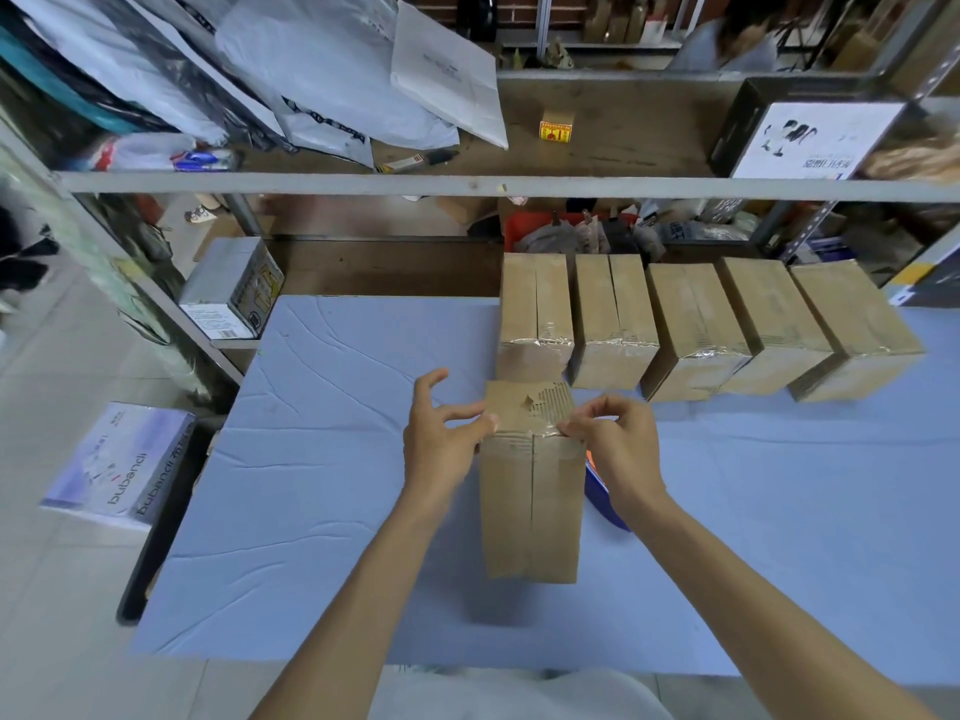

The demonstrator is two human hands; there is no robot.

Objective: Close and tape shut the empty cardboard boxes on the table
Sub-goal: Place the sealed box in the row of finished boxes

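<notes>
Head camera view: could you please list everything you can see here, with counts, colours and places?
near box: 1, brown, table centre, between the hands
taped boxes: 5, brown, row on the table's far right
table: 1, blue-covered, foreground
blue object: 1, mostly hidden behind the right wrist
shelf: 1, grey metal, behind the table
mailer bags: several, white, shelf's left
small box: 1, yellow and red, shelf middle
printed box: 1, white, low at the table's left
left hand: 1, fingertips touching the near box's far left edge
right hand: 1, pinching at its far right edge
</notes>
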